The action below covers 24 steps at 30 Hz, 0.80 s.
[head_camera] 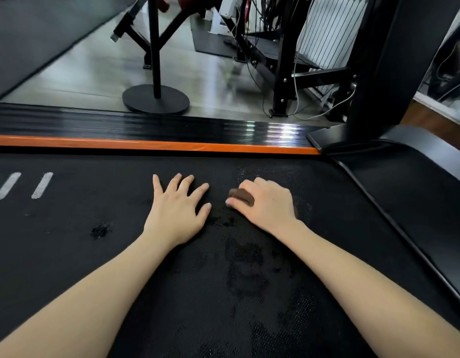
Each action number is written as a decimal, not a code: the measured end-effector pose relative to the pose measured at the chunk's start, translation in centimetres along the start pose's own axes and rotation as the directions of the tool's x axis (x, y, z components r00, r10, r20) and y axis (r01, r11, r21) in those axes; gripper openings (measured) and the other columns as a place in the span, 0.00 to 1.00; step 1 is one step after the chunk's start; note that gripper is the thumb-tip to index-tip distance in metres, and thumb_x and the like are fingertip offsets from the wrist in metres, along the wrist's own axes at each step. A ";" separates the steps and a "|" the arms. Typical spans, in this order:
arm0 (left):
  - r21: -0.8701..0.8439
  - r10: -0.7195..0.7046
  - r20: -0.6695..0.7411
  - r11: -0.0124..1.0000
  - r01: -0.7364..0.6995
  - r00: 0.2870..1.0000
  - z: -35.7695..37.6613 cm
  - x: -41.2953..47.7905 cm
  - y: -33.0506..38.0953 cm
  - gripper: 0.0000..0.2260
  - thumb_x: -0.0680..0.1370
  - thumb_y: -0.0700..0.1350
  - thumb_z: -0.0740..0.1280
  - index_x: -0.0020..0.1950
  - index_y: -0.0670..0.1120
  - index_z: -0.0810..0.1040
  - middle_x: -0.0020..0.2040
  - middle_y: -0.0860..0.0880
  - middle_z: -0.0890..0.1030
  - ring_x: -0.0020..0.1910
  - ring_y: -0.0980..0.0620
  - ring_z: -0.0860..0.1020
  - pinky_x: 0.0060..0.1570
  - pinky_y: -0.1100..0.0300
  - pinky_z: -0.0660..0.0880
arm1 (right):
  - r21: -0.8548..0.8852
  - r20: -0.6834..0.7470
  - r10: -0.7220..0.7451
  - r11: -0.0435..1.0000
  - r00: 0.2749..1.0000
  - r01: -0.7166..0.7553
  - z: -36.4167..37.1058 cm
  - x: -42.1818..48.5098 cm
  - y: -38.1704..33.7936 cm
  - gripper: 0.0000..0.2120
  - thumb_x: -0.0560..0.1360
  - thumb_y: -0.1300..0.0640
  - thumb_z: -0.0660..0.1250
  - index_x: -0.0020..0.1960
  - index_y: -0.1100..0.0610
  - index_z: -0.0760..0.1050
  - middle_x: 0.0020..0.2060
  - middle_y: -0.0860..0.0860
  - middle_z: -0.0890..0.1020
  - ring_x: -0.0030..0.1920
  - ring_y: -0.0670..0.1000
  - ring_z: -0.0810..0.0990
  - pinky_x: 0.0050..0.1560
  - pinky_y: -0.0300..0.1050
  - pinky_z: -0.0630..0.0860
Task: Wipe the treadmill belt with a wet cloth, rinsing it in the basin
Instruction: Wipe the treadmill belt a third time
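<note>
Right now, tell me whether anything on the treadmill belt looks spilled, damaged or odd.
Nothing damaged. Dark damp patches mottle the belt near the right hand, which grips the cloth; one small blotch sits apart, left of the left hand. Probably wiping marks.

Floor (89,73) is glossy grey and catches a fair bit of light, with a big dark mat (22,34) running along the left and a smaller dark mat (210,42) further back. A black pole (153,47) stands on a flat round base (155,100) pretty much in the middle. Off to the right there's a black metal frame (281,81) with cables (296,94) dangling round it, in front of a white ribbed panel (327,29) that looks like a radiator.
</note>
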State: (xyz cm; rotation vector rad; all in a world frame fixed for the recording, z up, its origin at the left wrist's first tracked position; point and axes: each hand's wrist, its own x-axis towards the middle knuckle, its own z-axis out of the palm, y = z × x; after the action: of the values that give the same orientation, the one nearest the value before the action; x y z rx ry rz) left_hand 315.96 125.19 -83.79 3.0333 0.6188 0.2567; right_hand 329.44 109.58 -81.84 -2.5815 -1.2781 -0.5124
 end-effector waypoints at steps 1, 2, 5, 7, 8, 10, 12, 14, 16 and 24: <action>0.001 -0.001 0.006 1.000 0.001 1.000 0.1 0.0 0.0 0.38 0.70 0.64 0.32 0.76 0.57 0.58 0.76 0.47 0.61 0.76 0.45 0.54 0.71 0.35 0.43 | -0.028 0.011 0.029 0.999 1.000 -0.029 0.3 1.0 -0.1 0.27 0.69 0.27 0.54 0.49 0.47 0.77 0.42 0.48 0.78 0.45 0.54 0.78 0.38 0.45 0.70; -0.001 -0.003 0.007 1.000 0.003 1.000 0.1 0.0 -0.1 0.38 0.70 0.64 0.32 0.76 0.58 0.58 0.76 0.47 0.60 0.76 0.45 0.54 0.71 0.35 0.42 | -0.054 0.019 0.058 0.997 0.998 -0.057 0.7 1.9 -0.2 0.27 0.70 0.28 0.56 0.50 0.48 0.77 0.43 0.49 0.78 0.46 0.54 0.78 0.39 0.46 0.70; -0.005 -0.005 0.007 1.000 0.005 1.000 0.0 0.1 -0.2 0.38 0.70 0.64 0.32 0.76 0.58 0.58 0.76 0.47 0.60 0.76 0.45 0.53 0.71 0.35 0.42 | -0.041 -0.024 0.092 0.995 0.995 -0.093 1.1 1.9 -0.8 0.27 0.70 0.28 0.56 0.48 0.50 0.77 0.41 0.50 0.76 0.43 0.54 0.76 0.36 0.44 0.68; -0.004 -0.001 0.000 1.000 0.001 1.000 0.1 0.0 -0.2 0.37 0.70 0.64 0.32 0.76 0.58 0.58 0.76 0.47 0.60 0.76 0.45 0.53 0.71 0.35 0.42 | -0.001 -0.071 0.037 0.999 0.997 -0.037 0.4 -0.4 -1.3 0.27 0.70 0.27 0.54 0.43 0.50 0.75 0.37 0.48 0.74 0.39 0.53 0.75 0.33 0.42 0.66; -0.003 0.000 -0.002 1.000 0.000 1.000 0.1 0.0 -0.2 0.37 0.70 0.64 0.33 0.76 0.58 0.58 0.76 0.47 0.60 0.76 0.45 0.54 0.71 0.35 0.43 | 0.028 -0.089 0.008 1.000 0.996 -0.006 -0.2 -1.9 -1.4 0.26 0.70 0.27 0.53 0.41 0.49 0.74 0.35 0.47 0.74 0.37 0.52 0.75 0.31 0.42 0.66; -0.003 0.002 -0.004 1.000 -0.002 1.000 0.0 -0.1 -0.1 0.36 0.72 0.64 0.34 0.76 0.57 0.59 0.76 0.47 0.60 0.76 0.45 0.54 0.70 0.35 0.43 | 0.065 -0.103 -0.045 0.997 0.994 0.052 -1.7 -5.2 -1.2 0.25 0.71 0.28 0.54 0.38 0.48 0.72 0.33 0.45 0.73 0.35 0.49 0.75 0.29 0.40 0.66; -0.002 0.004 -0.012 1.000 -0.004 1.000 0.1 0.0 -0.2 0.29 0.77 0.63 0.40 0.76 0.57 0.59 0.76 0.46 0.61 0.76 0.44 0.54 0.70 0.34 0.43 | 0.052 -0.101 -0.100 0.993 0.990 0.105 -2.7 -7.9 -0.9 0.25 0.72 0.28 0.54 0.37 0.48 0.72 0.32 0.45 0.72 0.33 0.47 0.74 0.27 0.40 0.67; -0.010 0.006 -0.017 1.000 -0.006 1.000 0.1 0.0 -0.1 0.25 0.80 0.61 0.47 0.76 0.56 0.59 0.76 0.46 0.60 0.76 0.44 0.54 0.70 0.34 0.43 | 0.009 -0.092 -0.104 0.994 0.990 0.105 -2.7 -8.3 -0.5 0.25 0.70 0.27 0.56 0.37 0.48 0.72 0.33 0.45 0.73 0.34 0.48 0.75 0.29 0.40 0.68; -0.006 0.005 -0.020 1.000 -0.005 1.000 0.1 0.0 -0.1 0.25 0.80 0.61 0.49 0.76 0.57 0.59 0.76 0.46 0.61 0.76 0.44 0.54 0.70 0.34 0.43 | -0.046 -0.045 -0.016 0.999 0.999 0.014 -2.2 -6.1 -0.3 0.25 0.69 0.27 0.57 0.40 0.49 0.74 0.36 0.46 0.74 0.39 0.51 0.77 0.33 0.42 0.66; -0.013 0.010 -0.025 1.000 -0.010 1.000 0.1 0.1 -0.1 0.25 0.79 0.61 0.48 0.76 0.56 0.60 0.76 0.46 0.61 0.76 0.44 0.54 0.71 0.34 0.44 | 0.036 0.039 0.137 0.990 0.990 -0.138 -1.4 -3.5 -1.5 0.21 0.72 0.32 0.59 0.50 0.48 0.76 0.43 0.48 0.74 0.47 0.53 0.75 0.37 0.43 0.65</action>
State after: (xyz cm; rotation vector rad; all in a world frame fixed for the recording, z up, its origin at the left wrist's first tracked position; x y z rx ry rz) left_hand 315.98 125.34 -83.89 3.0258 0.6014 0.2976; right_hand 325.99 107.42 -81.94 -2.6344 -1.0993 -0.4133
